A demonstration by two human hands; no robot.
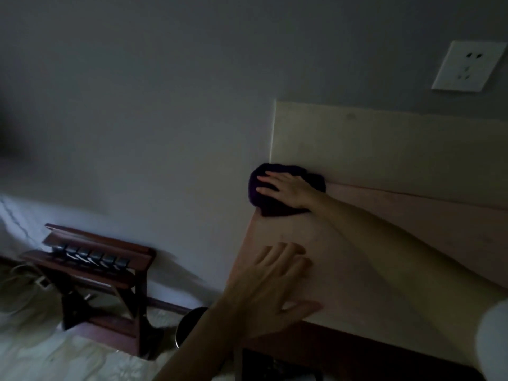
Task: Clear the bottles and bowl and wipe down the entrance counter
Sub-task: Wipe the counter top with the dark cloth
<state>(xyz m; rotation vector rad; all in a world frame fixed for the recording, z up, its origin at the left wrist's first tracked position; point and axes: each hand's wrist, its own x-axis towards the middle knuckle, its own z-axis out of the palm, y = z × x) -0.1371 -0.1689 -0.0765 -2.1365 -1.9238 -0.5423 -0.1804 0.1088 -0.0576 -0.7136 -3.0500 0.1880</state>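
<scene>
Dark purple crumpled cloth [275, 188], bunched at the far left corner of the pale wooden tabletop [371, 243], touching the light upright back panel [384, 149] and overhanging the left edge slightly. Right hand [288, 189] flat on top of the cloth, fingers [265, 178] straight and released, pressing down rather than clutching. Left hand [270, 292] spread near the front left corner of the tabletop, palm down, fingers extended, grasping nothing, apparently bracing. No bottles or bowl visible on the shown part of the tabletop; judged stage: wiping, clearing seemingly done.

Beyond the tabletop: grey wall [137, 92] with a white square socket plate [467, 67] above the back panel. On the floor to the left, a dark red wooden folding rack [93, 270] with black straps. Just beside the tabletop's front corner, a round dark object with a shiny rim [189, 325], possibly a bin; too dim to be sure.

Risks from here, as judgement: cloth slipping off the left edge and dropping to the floor, caused by a stroke carried past the corner with only flat pressure and no grip. Strip along the back panel joint left unwiped, caused by the bunched cloth riding over the seam. Low light likely to hide missed patches.
</scene>
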